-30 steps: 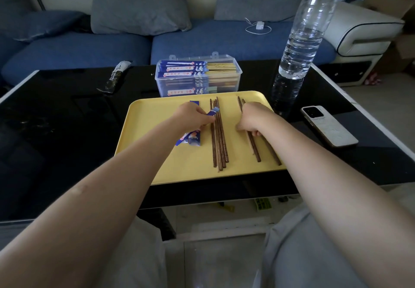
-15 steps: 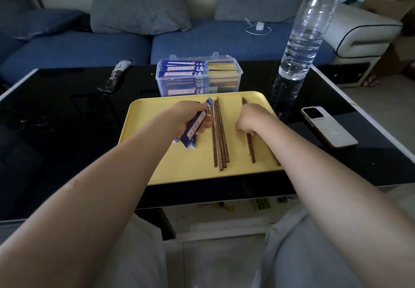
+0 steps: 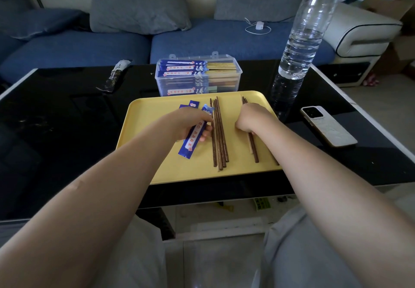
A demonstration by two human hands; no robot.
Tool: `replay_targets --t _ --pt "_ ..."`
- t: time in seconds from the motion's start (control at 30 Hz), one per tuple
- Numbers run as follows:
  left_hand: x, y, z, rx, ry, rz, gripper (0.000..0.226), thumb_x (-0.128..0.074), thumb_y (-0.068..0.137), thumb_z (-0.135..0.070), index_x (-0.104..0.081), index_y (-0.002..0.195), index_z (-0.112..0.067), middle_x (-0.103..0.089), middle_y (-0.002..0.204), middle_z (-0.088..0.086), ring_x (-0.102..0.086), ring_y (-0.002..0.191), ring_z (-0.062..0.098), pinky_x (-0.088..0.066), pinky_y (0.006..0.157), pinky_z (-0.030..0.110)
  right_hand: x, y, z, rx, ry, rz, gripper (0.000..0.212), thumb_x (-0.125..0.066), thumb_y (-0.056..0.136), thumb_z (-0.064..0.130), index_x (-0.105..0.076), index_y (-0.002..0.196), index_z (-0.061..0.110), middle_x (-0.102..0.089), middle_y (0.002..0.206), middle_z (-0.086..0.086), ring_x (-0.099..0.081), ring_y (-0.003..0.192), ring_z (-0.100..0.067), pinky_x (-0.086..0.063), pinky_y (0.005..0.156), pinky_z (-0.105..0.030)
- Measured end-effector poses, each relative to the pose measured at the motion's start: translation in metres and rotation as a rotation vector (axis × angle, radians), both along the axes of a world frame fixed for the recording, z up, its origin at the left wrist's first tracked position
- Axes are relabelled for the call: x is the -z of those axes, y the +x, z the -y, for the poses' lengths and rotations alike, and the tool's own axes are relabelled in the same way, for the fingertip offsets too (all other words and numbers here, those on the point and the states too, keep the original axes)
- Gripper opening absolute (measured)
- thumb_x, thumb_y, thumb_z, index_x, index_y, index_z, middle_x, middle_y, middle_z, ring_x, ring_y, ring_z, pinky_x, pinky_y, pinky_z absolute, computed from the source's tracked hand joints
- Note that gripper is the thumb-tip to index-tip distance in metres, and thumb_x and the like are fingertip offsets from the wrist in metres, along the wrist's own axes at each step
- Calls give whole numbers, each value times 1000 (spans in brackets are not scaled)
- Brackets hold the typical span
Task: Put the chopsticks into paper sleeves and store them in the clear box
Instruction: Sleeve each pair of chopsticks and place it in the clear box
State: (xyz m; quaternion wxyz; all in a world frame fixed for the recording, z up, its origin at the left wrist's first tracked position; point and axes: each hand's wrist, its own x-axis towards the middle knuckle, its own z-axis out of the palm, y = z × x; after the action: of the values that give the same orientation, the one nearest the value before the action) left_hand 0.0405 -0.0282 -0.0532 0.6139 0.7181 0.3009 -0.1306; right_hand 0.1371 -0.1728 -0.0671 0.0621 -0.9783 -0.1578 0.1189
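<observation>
The left hand grips a blue sleeve; the right hand is curled on a pair of chopsticks on the yellow tray. If the sleeve mouth stays flat, the tips may snag or tear the paper, and lifting the pair could roll the loose bundle beside it. The box, part filled, stands behind the tray on a glossy black bench, with a bottle, a phone and a blue sofa beyond
</observation>
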Motion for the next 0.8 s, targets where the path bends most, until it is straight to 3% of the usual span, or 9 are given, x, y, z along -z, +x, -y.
replay_targets --t 0.3,0.5,0.63,0.8 --pt "2 3 -2 -19 95 -47 10 -60 97 -15 -56 97 -6 -59 74 8 -59 60 18 -55 58 29 -2 1 6 10 -10 61 2 -56 96 11 -54 96 10 -56 81 -5 -54 64 -19 -37 48 -28" --pt "3 5 -1 -24 86 -26 11 -59 97 -15 -57 101 -4 -62 77 10 -62 62 20 -57 62 31 -7 -5 3 5 27 -63 17 -64 93 21 -61 82 8 -61 72 -5 -56 57 -18 -41 51 -28" --pt "5 6 0 -61 69 4 11 -59 97 -14 -56 100 -4 -63 80 11 -62 64 21 -58 63 33 -15 -6 6 7 246 -187 23 -65 92 29 -64 80 9 -65 61 -3 -53 45 -14 -43 48 -25" --pt "4 6 -2 -110 38 22 10 -59 97 -13 -52 99 -5 -61 80 11 -62 62 20 -57 55 32 -18 1 9 -2 616 -321 13 -54 94 5 -65 89 2 -76 87 -14 -59 48 -12 -45 45 -22"
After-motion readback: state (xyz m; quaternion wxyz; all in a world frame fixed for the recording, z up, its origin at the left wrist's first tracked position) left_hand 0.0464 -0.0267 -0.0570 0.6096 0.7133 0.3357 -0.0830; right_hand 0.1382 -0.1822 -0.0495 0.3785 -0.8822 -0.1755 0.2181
